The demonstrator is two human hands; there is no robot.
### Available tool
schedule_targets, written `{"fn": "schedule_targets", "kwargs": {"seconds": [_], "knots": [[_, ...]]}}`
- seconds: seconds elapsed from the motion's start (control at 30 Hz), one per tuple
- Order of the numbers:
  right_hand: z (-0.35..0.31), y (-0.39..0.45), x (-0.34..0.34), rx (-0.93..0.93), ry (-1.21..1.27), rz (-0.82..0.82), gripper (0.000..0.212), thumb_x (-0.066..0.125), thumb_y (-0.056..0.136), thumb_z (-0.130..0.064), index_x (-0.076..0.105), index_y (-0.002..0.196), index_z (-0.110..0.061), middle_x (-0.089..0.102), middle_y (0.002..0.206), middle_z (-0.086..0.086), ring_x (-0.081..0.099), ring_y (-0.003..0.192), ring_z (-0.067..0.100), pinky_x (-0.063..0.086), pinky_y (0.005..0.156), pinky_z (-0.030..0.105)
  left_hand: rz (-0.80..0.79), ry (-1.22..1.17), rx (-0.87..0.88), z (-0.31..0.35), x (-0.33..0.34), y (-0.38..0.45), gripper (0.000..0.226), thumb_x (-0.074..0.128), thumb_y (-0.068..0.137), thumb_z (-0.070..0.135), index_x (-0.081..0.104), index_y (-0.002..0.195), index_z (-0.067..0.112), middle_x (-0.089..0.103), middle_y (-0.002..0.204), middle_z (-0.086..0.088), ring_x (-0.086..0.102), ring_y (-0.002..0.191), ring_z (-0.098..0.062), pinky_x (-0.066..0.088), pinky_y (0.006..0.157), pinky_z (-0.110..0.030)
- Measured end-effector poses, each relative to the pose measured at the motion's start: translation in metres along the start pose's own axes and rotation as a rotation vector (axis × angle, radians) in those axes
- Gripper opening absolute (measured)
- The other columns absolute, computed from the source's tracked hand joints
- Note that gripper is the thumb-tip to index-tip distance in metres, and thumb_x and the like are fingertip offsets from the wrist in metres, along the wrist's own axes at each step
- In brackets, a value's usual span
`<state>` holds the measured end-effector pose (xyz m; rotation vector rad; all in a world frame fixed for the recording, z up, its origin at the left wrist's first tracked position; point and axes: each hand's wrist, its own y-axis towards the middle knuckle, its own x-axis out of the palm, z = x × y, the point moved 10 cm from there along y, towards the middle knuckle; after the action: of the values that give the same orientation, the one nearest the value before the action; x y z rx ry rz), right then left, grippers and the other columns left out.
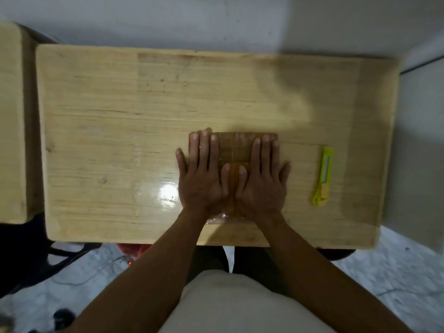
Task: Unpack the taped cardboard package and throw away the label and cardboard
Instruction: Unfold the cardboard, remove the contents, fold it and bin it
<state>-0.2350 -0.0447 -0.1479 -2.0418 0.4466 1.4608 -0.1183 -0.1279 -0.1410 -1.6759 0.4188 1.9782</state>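
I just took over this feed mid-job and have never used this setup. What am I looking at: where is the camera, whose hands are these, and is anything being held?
There is no machine here: a person works with two bare hands. The single picture comes from a wide-angle camera worn on the person's head, looking forward and down, so the forearms enter from the bottom edge.

On the wooden table lies the taped cardboard package, brown and glossy with tape. The left hand and the right hand both rest flat on top of it, fingers straight. Neither has a grip on anything; they only press on it.

To the right, apart from the package, lies a yellow-green utility knife, untouched. The package looks unopened, though the hands hide much of it.
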Motion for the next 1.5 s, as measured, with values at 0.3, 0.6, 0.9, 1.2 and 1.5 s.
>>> {"fn": "schedule_targets", "kwargs": {"seconds": [0.3, 0.6, 0.9, 1.2, 1.5], "knots": [[0.009, -0.017, -0.007, 0.152, 0.048, 0.053, 0.063, 0.025, 0.101, -0.055, 0.010, 0.157, -0.031, 0.007, 0.166, 0.009, 0.006, 0.153, 0.030, 0.017, 0.117, 0.062, 0.059, -0.031, -0.222, -0.016, -0.007, -0.027, 0.060, 0.039, 0.102, 0.056, 0.028, 0.157, 0.035, 0.020, 0.164, -0.022, 0.013, 0.154, -0.035, 0.020, 0.121, -0.056], [0.011, -0.026, -0.014, 0.237, 0.212, 0.056, 0.064, 0.032, 0.098, -0.055, 0.021, 0.155, -0.028, 0.026, 0.155, 0.017, 0.030, 0.134, 0.041, 0.036, 0.101, 0.057, -0.008, -0.480, -0.333, -0.023, -0.019, -0.039, 0.058, 0.052, 0.096, 0.053, 0.039, 0.151, 0.038, 0.026, 0.158, -0.016, 0.037, 0.137, -0.036, 0.040, 0.103, -0.052], [0.032, -0.083, -0.067, 0.391, 0.717, 0.041, 0.067, 0.048, 0.093, -0.060, 0.015, 0.151, -0.051, 0.034, 0.151, 0.006, 0.037, 0.138, 0.028, 0.034, 0.109, 0.042, -0.031, -0.843, -0.235, -0.010, -0.086, -0.044, 0.077, 0.084, 0.074, 0.049, 0.026, 0.106, 0.089, 0.051, 0.147, -0.003, 0.069, 0.098, -0.022, 0.057, 0.087, -0.051], [0.141, -0.181, -0.152, 0.540, 0.606, 0.329, 0.072, 0.045, 0.091, -0.065, 0.010, 0.152, -0.047, 0.044, 0.131, 0.017, 0.057, 0.109, 0.037, 0.046, 0.084, 0.037, -0.231, -0.512, 0.183, 0.149, -0.110, -0.073, 0.066, 0.059, 0.088, 0.063, 0.040, 0.147, 0.043, 0.033, 0.150, -0.006, 0.063, 0.113, -0.028, 0.054, 0.091, -0.043], [0.318, -0.353, -0.094, 0.741, 0.724, 0.205, 0.079, 0.043, 0.095, -0.059, -0.009, 0.152, -0.043, 0.024, 0.154, 0.018, 0.044, 0.130, 0.040, 0.042, 0.105, 0.050, -0.495, -0.386, 0.482, 0.340, -0.038, -0.213, 0.068, 0.063, 0.089, 0.058, 0.044, 0.148, 0.030, 0.027, 0.153, -0.015, 0.054, 0.125, -0.038, 0.047, 0.104, -0.042]]}}
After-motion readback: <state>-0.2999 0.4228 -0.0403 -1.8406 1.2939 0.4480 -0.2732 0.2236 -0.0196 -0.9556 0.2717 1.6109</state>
